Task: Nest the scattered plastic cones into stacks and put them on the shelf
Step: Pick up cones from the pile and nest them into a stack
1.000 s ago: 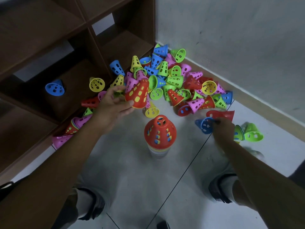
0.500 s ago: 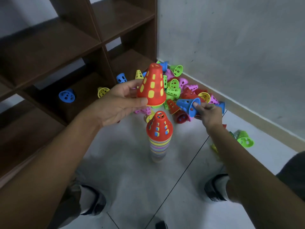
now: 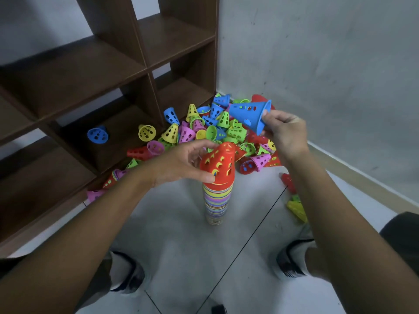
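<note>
now the red cone [image 3: 218, 164] sits in the left grip [image 3: 181, 164] atop the stack [image 3: 216, 202].

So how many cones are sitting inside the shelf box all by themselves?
2. A blue cone lies toward the left of the lower cubby, and a yellow cone lies to its right, nearer the pile. More may hide in the shadowed corners.

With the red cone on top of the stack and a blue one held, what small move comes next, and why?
Probably the left hand lets go of the red cone, which already sits on the stack. That would free the top for the blue cone held in the right hand.
</note>
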`<state>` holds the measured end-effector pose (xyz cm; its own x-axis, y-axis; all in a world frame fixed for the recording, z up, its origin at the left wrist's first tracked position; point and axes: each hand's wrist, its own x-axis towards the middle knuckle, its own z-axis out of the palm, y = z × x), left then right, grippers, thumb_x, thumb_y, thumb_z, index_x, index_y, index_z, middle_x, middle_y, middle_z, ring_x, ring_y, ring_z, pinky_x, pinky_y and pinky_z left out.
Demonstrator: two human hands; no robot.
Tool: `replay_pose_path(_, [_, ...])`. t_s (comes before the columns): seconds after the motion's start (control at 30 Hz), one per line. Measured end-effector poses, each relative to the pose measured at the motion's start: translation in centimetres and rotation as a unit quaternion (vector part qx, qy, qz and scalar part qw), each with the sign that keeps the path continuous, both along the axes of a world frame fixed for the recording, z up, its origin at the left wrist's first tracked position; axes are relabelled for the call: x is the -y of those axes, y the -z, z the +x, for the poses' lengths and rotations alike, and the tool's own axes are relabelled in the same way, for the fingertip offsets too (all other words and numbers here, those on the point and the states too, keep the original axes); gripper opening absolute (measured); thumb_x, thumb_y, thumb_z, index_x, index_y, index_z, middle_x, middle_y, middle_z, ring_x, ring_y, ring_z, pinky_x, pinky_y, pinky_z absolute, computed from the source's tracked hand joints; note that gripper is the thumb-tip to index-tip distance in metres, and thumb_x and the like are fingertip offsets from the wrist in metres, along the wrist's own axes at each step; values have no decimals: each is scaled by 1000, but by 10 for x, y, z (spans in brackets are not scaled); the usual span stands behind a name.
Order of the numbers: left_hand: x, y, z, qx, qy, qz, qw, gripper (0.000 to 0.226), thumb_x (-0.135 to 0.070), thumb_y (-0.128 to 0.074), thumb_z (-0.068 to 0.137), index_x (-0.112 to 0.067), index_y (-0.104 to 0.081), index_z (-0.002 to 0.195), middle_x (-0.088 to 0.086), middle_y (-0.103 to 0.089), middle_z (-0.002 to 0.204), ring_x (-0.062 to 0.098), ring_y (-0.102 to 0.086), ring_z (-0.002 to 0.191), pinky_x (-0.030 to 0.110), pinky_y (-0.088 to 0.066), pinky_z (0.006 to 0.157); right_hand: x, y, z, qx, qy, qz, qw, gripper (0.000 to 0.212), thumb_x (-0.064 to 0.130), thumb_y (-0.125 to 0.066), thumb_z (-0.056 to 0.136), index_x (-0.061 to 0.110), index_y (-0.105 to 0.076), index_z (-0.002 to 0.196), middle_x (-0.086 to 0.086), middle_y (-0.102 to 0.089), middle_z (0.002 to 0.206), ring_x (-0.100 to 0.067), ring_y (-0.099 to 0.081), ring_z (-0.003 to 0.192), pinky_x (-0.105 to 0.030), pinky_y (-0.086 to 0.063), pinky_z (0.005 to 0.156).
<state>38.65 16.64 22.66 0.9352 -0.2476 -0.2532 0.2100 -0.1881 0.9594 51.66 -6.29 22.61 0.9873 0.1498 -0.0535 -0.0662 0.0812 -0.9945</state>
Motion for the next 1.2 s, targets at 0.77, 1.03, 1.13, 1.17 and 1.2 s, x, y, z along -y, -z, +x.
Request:
replay_pose_path(0.77, [18, -43, 12, 32, -288, -214, 933, 49, -45, -45, 104, -6, -60, 128, 15, -69, 125, 20, -69, 113, 31, -57, 93, -48, -46, -40, 150, -133, -38, 979, 24, 4, -80, 79, 1, -73, 102, 1, -78, 85, -12, -74, 79, -22, -57, 73])
replay_pose_path(1.03, [17, -41, 6, 168, -312, 9, 935, 38, -30, -52, 104, 6, -61, 104, 24, -67, 98, 15, -67, 87, 30, -56, 79, -25, -33, -21, 116, -116, -17, 986, 12, 1, -65, 93, 7, -69, 102, -7, -77, 87, -20, -73, 81, -26, -58, 75])
replay_pose_path(1.13, [19, -31, 5, 188, -246, 36, 950, 31, -29, -63, 97, 2, -64, 99, 23, -66, 95, 26, -69, 90, 39, -59, 80, -21, -31, -17, 117, -92, -8, 989, 6, 5, -61, 97, 4, -65, 101, -4, -74, 78, -18, -69, 69, -28, -57, 69])
replay_pose_path(1.17, [19, -28, 5, 191, -222, 44, 955, 25, -30, -65, 94, -5, -66, 94, 16, -68, 89, 25, -70, 90, 42, -59, 80, -19, -30, -15, 121, -85, -10, 989, 7, 7, -59, 98, 3, -64, 101, -5, -73, 76, -18, -67, 67, -30, -56, 68])
replay_pose_path(1.2, [20, -25, 5, 192, -199, 45, 960, 17, -28, -66, 92, -12, -67, 89, 6, -69, 83, 21, -70, 88, 41, -58, 77, -18, -29, -14, 126, -80, -12, 989, 10, 10, -57, 100, 3, -63, 101, -5, -71, 74, -19, -65, 65, -34, -54, 68])
